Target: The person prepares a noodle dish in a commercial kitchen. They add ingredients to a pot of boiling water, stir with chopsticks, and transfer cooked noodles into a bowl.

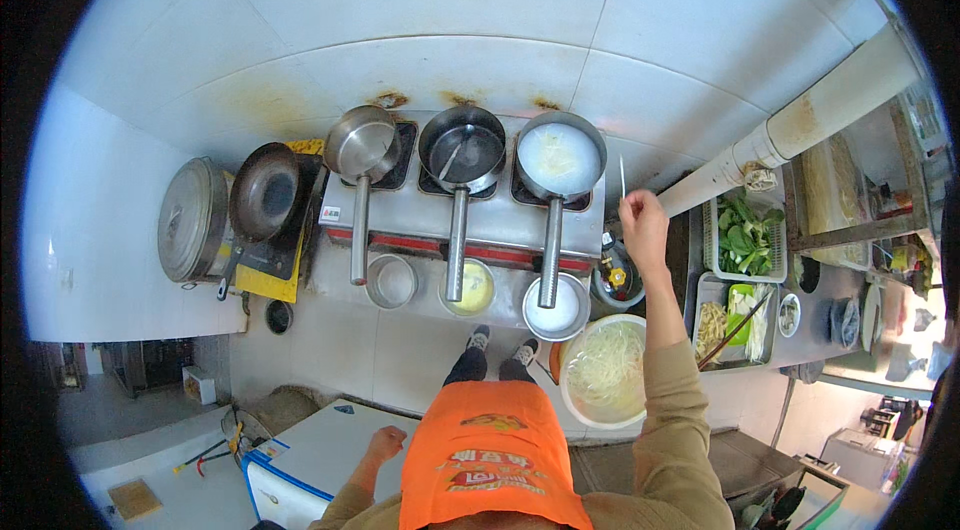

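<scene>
My right hand is raised to the right of the stove, pinching a thin, pale, stick-like piece that points up toward the wall. Left of it, a long-handled steel saucepan on the right burner holds cloudy white liquid with pale strands. The middle saucepan is dark inside, with a light utensil or streak in it. On the left burner sits another steel saucepan. Down at the lower left, my left hand hangs over a white chest lid, fingers curled; nothing shows in it.
Steel bowls line the shelf before the gas stove. A tub of pale shreds stands below my right forearm. Leafy greens and a tray with chopsticks lie right. A frying pan and lidded pot are left.
</scene>
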Demonstrator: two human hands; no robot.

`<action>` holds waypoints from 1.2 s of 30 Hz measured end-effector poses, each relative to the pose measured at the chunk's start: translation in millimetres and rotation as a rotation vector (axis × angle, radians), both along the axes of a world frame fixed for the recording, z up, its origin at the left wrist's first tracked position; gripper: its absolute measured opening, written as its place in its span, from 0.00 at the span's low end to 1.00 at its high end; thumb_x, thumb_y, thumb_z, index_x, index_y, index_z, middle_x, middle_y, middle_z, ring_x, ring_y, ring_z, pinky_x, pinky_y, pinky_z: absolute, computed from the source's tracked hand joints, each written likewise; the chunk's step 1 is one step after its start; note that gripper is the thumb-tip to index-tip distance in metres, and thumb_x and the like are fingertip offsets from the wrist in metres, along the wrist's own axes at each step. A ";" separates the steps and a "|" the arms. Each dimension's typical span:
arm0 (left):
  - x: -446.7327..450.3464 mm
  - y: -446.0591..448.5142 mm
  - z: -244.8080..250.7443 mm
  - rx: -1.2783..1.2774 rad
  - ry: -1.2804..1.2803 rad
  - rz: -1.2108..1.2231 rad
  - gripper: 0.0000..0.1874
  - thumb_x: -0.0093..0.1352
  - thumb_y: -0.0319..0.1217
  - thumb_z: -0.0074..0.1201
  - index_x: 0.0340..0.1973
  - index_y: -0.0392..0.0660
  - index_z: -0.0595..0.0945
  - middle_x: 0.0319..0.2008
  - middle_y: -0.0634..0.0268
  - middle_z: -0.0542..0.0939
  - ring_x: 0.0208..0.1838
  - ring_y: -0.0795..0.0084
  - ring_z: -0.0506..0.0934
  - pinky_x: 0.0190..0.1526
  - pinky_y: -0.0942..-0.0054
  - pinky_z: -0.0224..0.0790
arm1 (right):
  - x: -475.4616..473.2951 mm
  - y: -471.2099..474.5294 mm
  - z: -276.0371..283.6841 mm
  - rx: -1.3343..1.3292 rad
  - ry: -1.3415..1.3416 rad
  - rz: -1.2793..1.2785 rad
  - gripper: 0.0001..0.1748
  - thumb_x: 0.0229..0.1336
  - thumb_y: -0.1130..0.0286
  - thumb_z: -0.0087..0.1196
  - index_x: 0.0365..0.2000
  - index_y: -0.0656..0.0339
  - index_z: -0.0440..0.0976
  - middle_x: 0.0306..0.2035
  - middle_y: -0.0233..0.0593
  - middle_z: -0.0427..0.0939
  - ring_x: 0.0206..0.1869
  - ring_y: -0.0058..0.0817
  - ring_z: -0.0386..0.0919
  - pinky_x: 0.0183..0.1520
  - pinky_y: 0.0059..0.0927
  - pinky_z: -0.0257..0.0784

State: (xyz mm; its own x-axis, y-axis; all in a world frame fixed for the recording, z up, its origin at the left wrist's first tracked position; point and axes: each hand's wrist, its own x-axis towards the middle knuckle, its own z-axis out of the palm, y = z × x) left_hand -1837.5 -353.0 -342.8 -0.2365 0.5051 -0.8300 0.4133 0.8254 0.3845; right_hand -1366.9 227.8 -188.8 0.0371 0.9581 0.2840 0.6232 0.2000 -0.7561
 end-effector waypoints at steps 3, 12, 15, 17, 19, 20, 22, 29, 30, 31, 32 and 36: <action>20.1 4.2 8.5 0.053 0.058 -0.073 0.18 0.74 0.44 0.56 0.37 0.42 0.87 0.26 0.59 0.87 0.30 0.65 0.86 0.38 0.62 0.78 | -31.1 41.7 28.0 -0.024 -0.144 0.080 0.12 0.61 0.65 0.61 0.36 0.66 0.81 0.36 0.56 0.83 0.39 0.56 0.82 0.44 0.50 0.76; 33.6 30.4 2.7 0.181 -0.018 -0.158 0.19 0.73 0.45 0.56 0.42 0.40 0.86 0.35 0.53 0.89 0.39 0.57 0.87 0.44 0.57 0.79 | 15.6 -14.5 46.3 -0.034 0.031 -0.058 0.14 0.60 0.63 0.66 0.35 0.67 0.84 0.31 0.49 0.87 0.35 0.44 0.86 0.43 0.42 0.79; 29.2 55.3 -10.8 0.141 0.019 -0.278 0.19 0.74 0.44 0.56 0.42 0.40 0.87 0.37 0.53 0.89 0.42 0.57 0.87 0.48 0.55 0.78 | 73.9 -86.5 27.1 -0.126 -0.036 -0.234 0.14 0.59 0.62 0.67 0.33 0.65 0.84 0.29 0.47 0.86 0.32 0.38 0.86 0.40 0.38 0.78; 27.2 78.0 -20.9 0.000 0.000 -0.317 0.19 0.74 0.44 0.56 0.43 0.40 0.86 0.37 0.54 0.89 0.43 0.56 0.87 0.50 0.55 0.78 | 108.4 -146.7 7.9 -0.186 -0.009 -0.353 0.13 0.59 0.65 0.68 0.31 0.66 0.82 0.26 0.43 0.85 0.29 0.31 0.83 0.37 0.34 0.77; 17.1 103.8 -26.0 0.057 -0.026 -0.473 0.18 0.73 0.44 0.56 0.43 0.41 0.87 0.38 0.55 0.89 0.44 0.55 0.87 0.52 0.55 0.78 | 135.3 -209.9 -11.6 -0.266 0.058 -0.462 0.13 0.59 0.67 0.69 0.28 0.67 0.81 0.23 0.37 0.82 0.27 0.22 0.78 0.34 0.30 0.74; 14.4 117.7 -27.8 0.053 -0.029 -0.546 0.18 0.73 0.44 0.57 0.43 0.42 0.87 0.38 0.55 0.89 0.44 0.54 0.87 0.52 0.56 0.78 | 145.2 -241.3 -18.7 -0.223 0.086 -0.469 0.13 0.59 0.67 0.69 0.28 0.67 0.80 0.23 0.35 0.81 0.27 0.20 0.77 0.33 0.29 0.73; 9.7 143.2 -29.6 0.045 0.004 -0.597 0.17 0.72 0.44 0.58 0.43 0.43 0.87 0.39 0.55 0.89 0.45 0.53 0.87 0.52 0.56 0.78 | 163.1 -301.4 -25.6 -0.297 0.111 -0.616 0.12 0.59 0.68 0.69 0.28 0.67 0.80 0.22 0.32 0.80 0.26 0.17 0.74 0.32 0.27 0.72; 33.9 213.0 -36.8 0.148 0.020 -0.859 0.17 0.71 0.45 0.58 0.43 0.44 0.87 0.42 0.53 0.88 0.48 0.52 0.86 0.52 0.55 0.78 | 210.2 -425.6 -37.2 -0.342 0.211 -0.901 0.11 0.58 0.68 0.69 0.31 0.67 0.82 0.23 0.35 0.83 0.26 0.19 0.77 0.32 0.28 0.73; 42.7 219.3 -39.1 0.209 -0.001 -0.880 0.18 0.71 0.45 0.58 0.43 0.44 0.87 0.42 0.53 0.88 0.48 0.52 0.86 0.52 0.55 0.78 | 217.0 -434.8 -38.8 -0.292 0.211 -0.878 0.11 0.58 0.67 0.69 0.31 0.67 0.82 0.23 0.35 0.83 0.26 0.20 0.77 0.33 0.29 0.73; 53.5 224.8 -41.7 0.232 -0.013 -0.883 0.18 0.71 0.45 0.58 0.43 0.44 0.87 0.42 0.53 0.88 0.48 0.51 0.85 0.52 0.56 0.78 | 224.0 -442.1 -40.4 -0.292 0.220 -0.893 0.12 0.58 0.67 0.69 0.31 0.67 0.82 0.23 0.35 0.83 0.26 0.20 0.77 0.33 0.29 0.73; 62.9 229.3 -43.3 0.177 0.000 -0.871 0.18 0.71 0.45 0.58 0.42 0.44 0.87 0.42 0.53 0.88 0.48 0.51 0.85 0.52 0.56 0.78 | 231.1 -448.2 -41.9 -0.327 0.237 -0.932 0.12 0.58 0.66 0.69 0.30 0.66 0.82 0.23 0.36 0.83 0.26 0.20 0.78 0.33 0.29 0.73; 107.9 228.3 -47.3 0.161 -0.031 -0.984 0.18 0.71 0.45 0.58 0.43 0.44 0.87 0.42 0.53 0.88 0.48 0.51 0.85 0.52 0.56 0.77 | 272.1 -460.4 -46.8 -0.280 0.192 -0.947 0.11 0.58 0.66 0.69 0.31 0.65 0.82 0.22 0.36 0.82 0.26 0.21 0.77 0.32 0.30 0.73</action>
